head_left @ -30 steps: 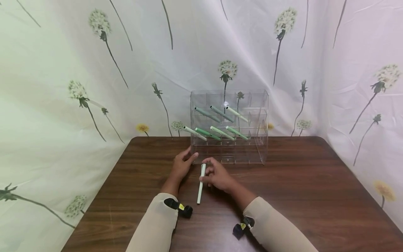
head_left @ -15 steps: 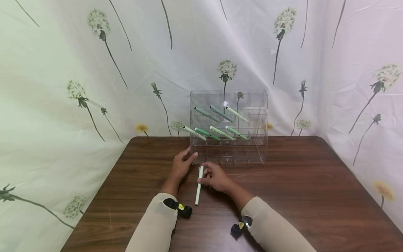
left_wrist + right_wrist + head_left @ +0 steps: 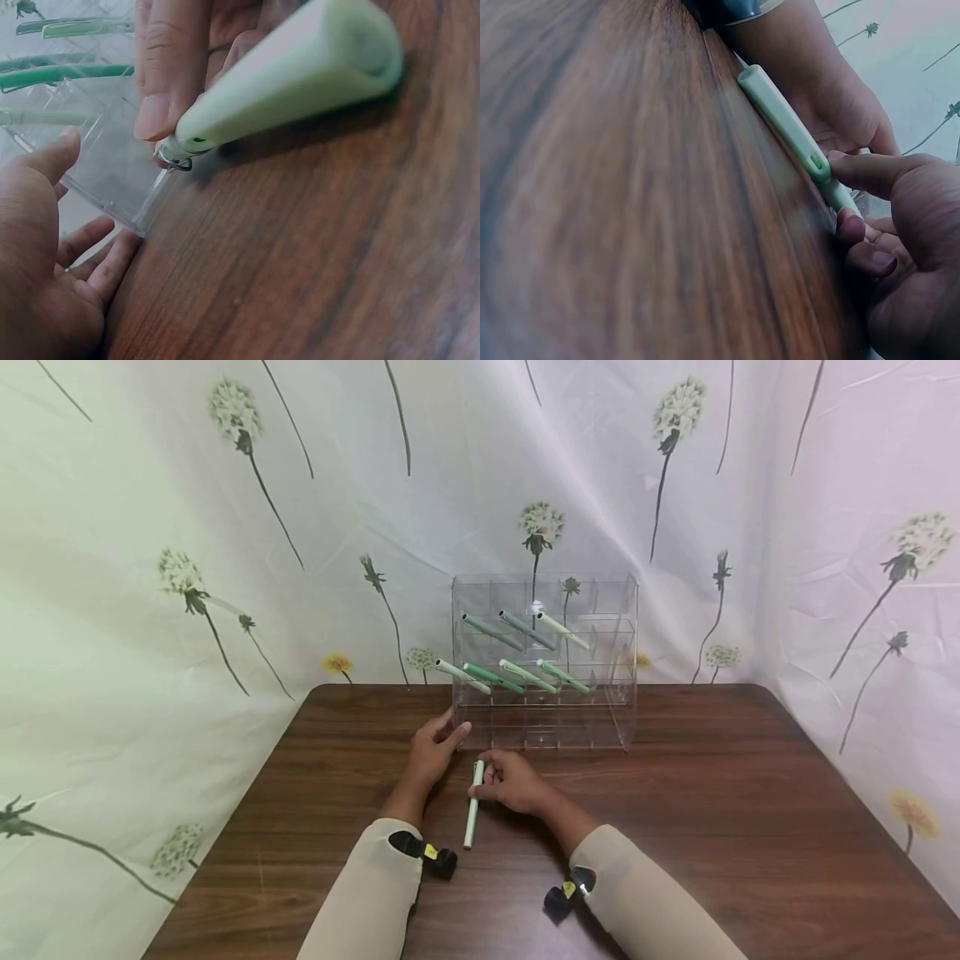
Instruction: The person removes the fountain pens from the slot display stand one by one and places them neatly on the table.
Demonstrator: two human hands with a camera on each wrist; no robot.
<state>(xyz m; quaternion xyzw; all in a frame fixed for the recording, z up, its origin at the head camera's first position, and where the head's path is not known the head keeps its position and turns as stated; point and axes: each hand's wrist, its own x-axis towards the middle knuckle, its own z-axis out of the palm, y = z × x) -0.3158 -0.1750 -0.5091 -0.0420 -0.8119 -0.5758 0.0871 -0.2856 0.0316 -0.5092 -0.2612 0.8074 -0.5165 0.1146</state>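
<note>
My right hand pinches a pale green pen between thumb and fingers, just in front of the rack. The pen slants toward me over the wood, and its wire clip shows near the fingertips in the left wrist view. My left hand rests at the lower left corner of a clear acrylic pen rack, thumb by the front and relaxed fingers along the side. In the left wrist view, the left thumb overlaps the clear panel, and the fingers lie at its bottom corner.
Several green pens, among them a dark green one, lie slanted in the rack's two upper tiers. The rack stands toward the back of a dark wooden table. A flower-printed curtain hangs behind and at the sides.
My right hand has shifted slightly left and toward me with the pen, mostly in the first half second. My left hand and the rack have stayed in place.
</note>
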